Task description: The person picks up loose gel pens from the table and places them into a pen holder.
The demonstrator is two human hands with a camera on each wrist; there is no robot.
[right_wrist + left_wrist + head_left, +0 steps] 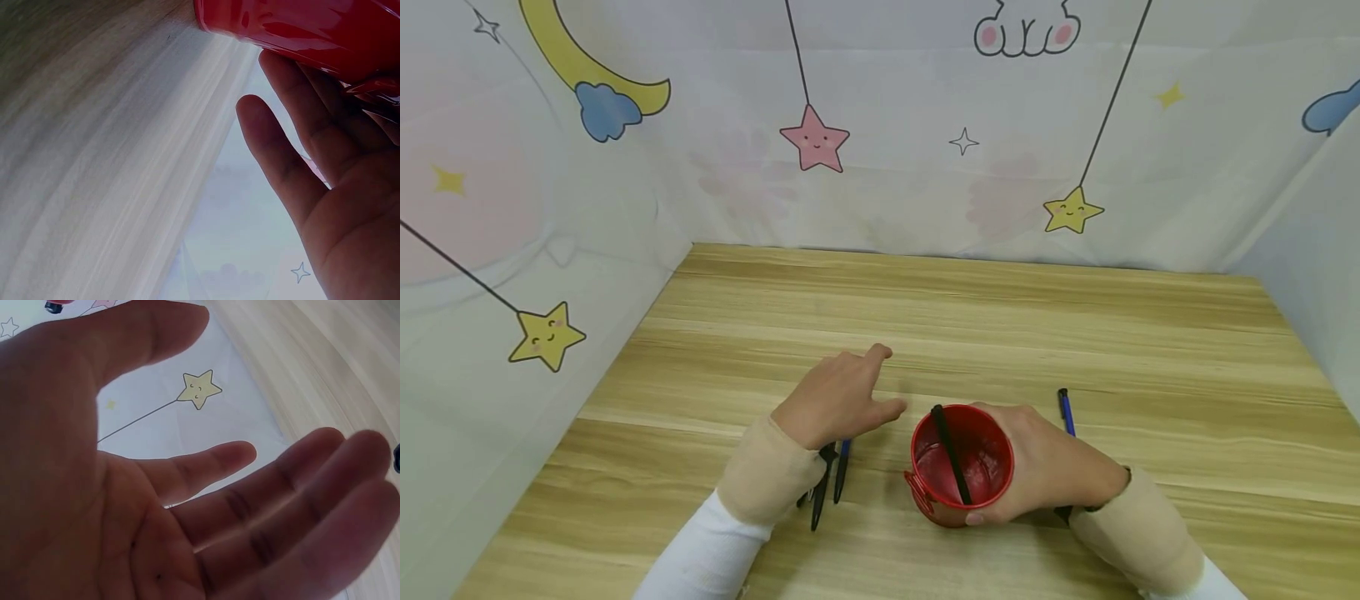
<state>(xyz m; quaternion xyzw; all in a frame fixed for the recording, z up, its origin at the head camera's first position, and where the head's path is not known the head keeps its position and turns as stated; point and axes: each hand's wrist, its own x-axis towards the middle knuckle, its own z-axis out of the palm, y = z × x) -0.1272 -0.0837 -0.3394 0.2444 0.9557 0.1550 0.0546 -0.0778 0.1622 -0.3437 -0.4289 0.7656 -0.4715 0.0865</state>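
My right hand (1041, 458) grips a small red bucket (992, 458) from its right side, with the thumb near the front of the rim. Inside the bucket a black pen (951, 454) leans, its upper end at the back rim. The right wrist view has the bucket's glossy wall (300, 31) at the top, fingers beside it. Left of the bucket, my left hand (842, 396) hovers over the table with fingers spread and holds nothing; its bare palm (144, 537) fills much of the left wrist view. Below that hand lie a blue-and-black pen (843, 475) and a black pen (819, 500), partly hidden by the wrist.
Another blue pen (1067, 412) with a black end lies behind my right wrist, partly covered by it. The wood-grain table (970, 325) runs back to a white cloth backdrop (895, 200) printed with stars, with more cloth on both sides.
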